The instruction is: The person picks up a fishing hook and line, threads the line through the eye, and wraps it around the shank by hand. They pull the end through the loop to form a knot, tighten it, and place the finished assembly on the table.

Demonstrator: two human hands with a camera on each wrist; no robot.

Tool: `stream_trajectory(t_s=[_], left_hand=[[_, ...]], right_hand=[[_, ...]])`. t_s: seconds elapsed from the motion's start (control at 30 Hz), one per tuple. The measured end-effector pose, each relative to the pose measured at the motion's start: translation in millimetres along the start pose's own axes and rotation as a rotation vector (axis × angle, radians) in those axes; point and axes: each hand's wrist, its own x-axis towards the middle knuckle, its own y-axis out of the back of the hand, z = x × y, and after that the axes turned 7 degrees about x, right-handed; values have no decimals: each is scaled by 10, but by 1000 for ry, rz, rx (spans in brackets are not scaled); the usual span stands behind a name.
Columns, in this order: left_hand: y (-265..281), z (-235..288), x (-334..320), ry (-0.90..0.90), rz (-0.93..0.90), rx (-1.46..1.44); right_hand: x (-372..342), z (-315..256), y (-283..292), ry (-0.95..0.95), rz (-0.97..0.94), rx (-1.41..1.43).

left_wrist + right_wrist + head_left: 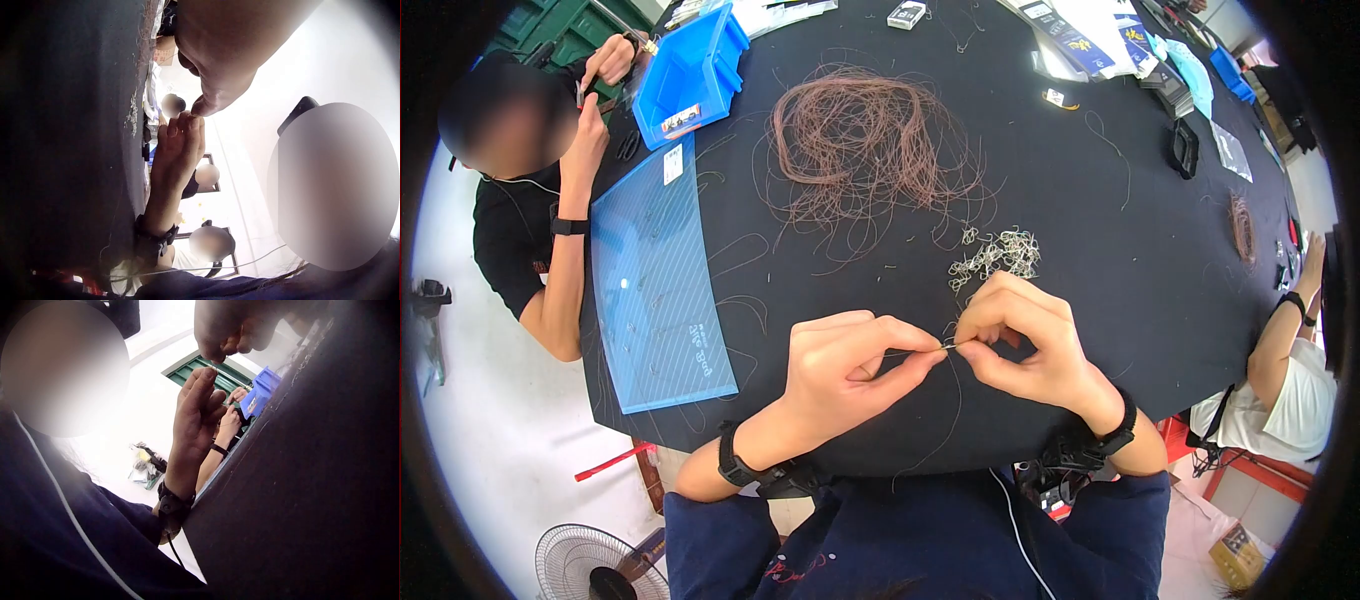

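In the head view my left hand (840,365) and right hand (1030,345) meet fingertip to fingertip above the dark table. Between thumb and index finger, each hand pinches a tiny metal hook (947,346); its exact shape is too small to tell. A thin line (958,400) hangs from it toward the table's near edge. Just beyond the right hand lies a pile of small metal hooks (1005,255). Farther back spreads a loose tangle of brown line (850,130). The wrist views show the pinching hands from each side, the left hand (197,419) and the right hand (178,156).
On the left lie a blue translucent bag (660,290) and a blue bin (690,75). A small box (907,14) stands at the back; packets (1080,40), a black frame (1184,150) and a brown coil (1242,230) lie right. People sit at both sides.
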Motion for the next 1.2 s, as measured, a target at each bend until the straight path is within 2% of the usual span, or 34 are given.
stream_trajectory(t_s=[0.23, 0.33, 0.43, 0.47, 0.57, 0.7, 0.83, 0.97, 1.2], left_hand=[[6, -2, -19, 15, 11, -26], [28, -35, -22, -51, -27, 40], [3, -53, 20, -71, -25, -92], [-41, -96, -7, -51, -52, -254], [-161, -85, -98, 167, -71, -629], [-48, -3, -66, 256, -268, -432], [-75, 43, -5, -55, -72, -39], [-123, -49, -42, -216, 63, 65], [-61, -13, -9, -232, 77, 102]], right_hand=[[1, -4, 35, -20, -6, 22], [-8, -8, 50, -43, 7, 22], [-11, 9, 50, -55, 17, 55], [-11, 13, 49, -59, 19, 60], [-12, 17, 44, -78, 19, 76], [-20, 3, 27, -148, 9, 122], [-44, -25, -20, -316, -4, 318], [-71, 14, -68, -385, 7, 445], [-88, 25, -71, -396, 5, 521]])
